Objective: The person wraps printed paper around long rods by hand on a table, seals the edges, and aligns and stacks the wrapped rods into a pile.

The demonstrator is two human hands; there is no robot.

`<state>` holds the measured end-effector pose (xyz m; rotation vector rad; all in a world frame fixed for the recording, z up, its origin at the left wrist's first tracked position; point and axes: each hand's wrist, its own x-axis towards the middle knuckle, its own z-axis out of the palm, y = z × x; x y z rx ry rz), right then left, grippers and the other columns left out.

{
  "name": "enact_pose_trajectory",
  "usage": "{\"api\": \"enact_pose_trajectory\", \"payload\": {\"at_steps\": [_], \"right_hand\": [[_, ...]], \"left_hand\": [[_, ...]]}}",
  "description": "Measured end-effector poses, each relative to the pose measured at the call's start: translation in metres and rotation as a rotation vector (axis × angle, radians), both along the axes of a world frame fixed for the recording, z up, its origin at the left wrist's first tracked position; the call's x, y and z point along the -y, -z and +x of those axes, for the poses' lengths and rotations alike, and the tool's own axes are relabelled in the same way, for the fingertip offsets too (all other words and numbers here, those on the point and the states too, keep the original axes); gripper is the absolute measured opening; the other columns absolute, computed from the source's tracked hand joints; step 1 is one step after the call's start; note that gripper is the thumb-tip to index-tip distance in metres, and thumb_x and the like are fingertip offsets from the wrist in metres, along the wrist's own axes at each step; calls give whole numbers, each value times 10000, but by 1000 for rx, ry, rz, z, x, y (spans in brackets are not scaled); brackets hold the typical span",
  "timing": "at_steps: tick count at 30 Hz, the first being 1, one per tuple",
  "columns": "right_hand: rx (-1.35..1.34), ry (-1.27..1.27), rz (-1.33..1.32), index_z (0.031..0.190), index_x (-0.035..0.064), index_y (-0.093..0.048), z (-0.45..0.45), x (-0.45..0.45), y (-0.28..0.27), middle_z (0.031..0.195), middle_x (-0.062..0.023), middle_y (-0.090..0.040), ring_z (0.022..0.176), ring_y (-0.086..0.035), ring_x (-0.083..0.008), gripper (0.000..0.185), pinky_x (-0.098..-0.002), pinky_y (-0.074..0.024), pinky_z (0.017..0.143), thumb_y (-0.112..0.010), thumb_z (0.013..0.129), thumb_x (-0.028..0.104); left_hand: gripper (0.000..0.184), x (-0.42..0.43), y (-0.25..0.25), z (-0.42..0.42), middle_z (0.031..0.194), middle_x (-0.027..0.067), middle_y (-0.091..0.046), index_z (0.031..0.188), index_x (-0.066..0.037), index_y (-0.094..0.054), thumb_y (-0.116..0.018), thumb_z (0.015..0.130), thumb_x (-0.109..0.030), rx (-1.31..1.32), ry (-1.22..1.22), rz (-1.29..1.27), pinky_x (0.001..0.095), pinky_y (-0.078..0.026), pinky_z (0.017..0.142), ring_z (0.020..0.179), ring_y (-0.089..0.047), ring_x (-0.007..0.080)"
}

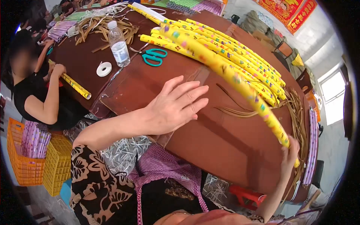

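Observation:
My right hand (290,152) is closed around the lower end of a long yellow patterned roll (240,84). The roll slants up and left over the table, slightly blurred, its far end above a pile of similar yellow rolls (240,48). My left hand (176,107) hovers over the brown table (221,131), fingers spread and holding nothing. Teal-handled scissors (153,57) lie beyond it, beside a plastic bottle (118,45) and a white roll of tape (104,69).
Brown strips (296,112) hang over the table's right edge; more lie heaped (101,30) at the back left. A person (41,82) at left holds another yellow roll (76,85). Orange (22,165) and yellow crates (56,161) stand below, and a red stool (247,197) is under the table.

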<state>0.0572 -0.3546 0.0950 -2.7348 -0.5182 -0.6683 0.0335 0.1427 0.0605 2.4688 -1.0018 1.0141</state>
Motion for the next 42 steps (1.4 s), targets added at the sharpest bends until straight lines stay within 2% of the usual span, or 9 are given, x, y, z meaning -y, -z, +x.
{"api": "enact_pose_trajectory", "payload": {"at_steps": [6, 7, 12, 16, 20, 25, 28, 34, 42], "right_hand": [[140, -180, -113, 1249, 44, -618, 160, -61, -16, 1216, -142, -646, 1172, -555, -350, 360, -430, -383, 1043, -640, 898, 118], [138, -214, -220, 1211, 7, -632, 194, -63, -14, 1208, -163, -646, 1143, -576, -347, 349, -436, -421, 998, -658, 880, 115], [115, -255, -253, 1252, 138, -646, 263, -110, 3, 1119, -132, -674, 1130, -583, -340, 381, -459, -372, 1042, -670, 884, 233], [65, -212, -251, 1263, 140, -644, 273, -118, -11, 1196, -114, -664, 1198, -550, -342, 396, -445, -356, 1079, -674, 894, 282], [112, -188, -307, 1267, 147, -644, 282, -115, -9, 1243, -113, -652, 1212, -532, -354, 404, -447, -349, 1097, -671, 894, 300], [8, -176, -235, 1251, 160, -657, 286, -111, 15, 1201, -126, -669, 1185, -552, -354, 386, -460, -337, 1102, -672, 894, 305], [13, -231, -202, 1240, 146, -659, 292, -101, 35, 1188, -133, -663, 1188, -552, -334, 377, -451, -330, 1099, -679, 890, 284], [97, -224, -250, 1230, 119, -656, 289, -104, 60, 1264, -85, -573, 1218, -511, -292, 363, -438, -342, 1069, -680, 889, 241], [229, -232, -299, 1255, 140, -648, 285, -107, 74, 1112, -67, -602, 1112, -539, -272, 364, -432, -382, 1016, -667, 900, 219]], "left_hand": [[544, -4, 24, 23, 1414, 175, -503, 1242, -26, -586, -782, 756, -173, -99, 10, 37, 542, -349, 1074, 1300, -475, 329], [544, 0, 26, 28, 1414, 175, -503, 1242, -26, -586, -782, 756, -173, -100, 51, 29, 542, -349, 1074, 1300, -475, 329], [493, 9, 21, 45, 1318, 160, -560, 1201, -27, -608, -755, 781, -240, -164, 41, 156, 489, -396, 1024, 1227, -518, 310], [461, 30, 22, 90, 1282, 159, -576, 1182, -15, -609, -736, 818, -267, -219, 147, 147, 457, -417, 983, 1164, -546, 308], [351, 86, 25, 167, 1064, 141, -644, 1023, -1, -624, -713, 870, -304, -257, 133, 117, 424, -477, 843, 1017, -602, 295], [202, 153, 71, 228, 922, 149, -660, 933, -12, -648, -676, 863, -199, -208, -32, 163, 424, -514, 764, 915, -644, 301], [110, 161, 77, 225, 894, 116, -641, 890, -49, -635, -576, 811, -97, -85, 66, 160, 408, -482, 787, 886, -631, 280], [97, 153, 69, 196, 874, 117, -571, 931, -58, -613, -618, 835, -67, -255, 189, 184, 407, -438, 766, 854, -570, 301], [128, 138, 59, 207, 882, 93, -607, 851, -71, -641, -689, 841, -190, -204, 168, 84, 406, -453, 753, 878, -596, 281]]}}
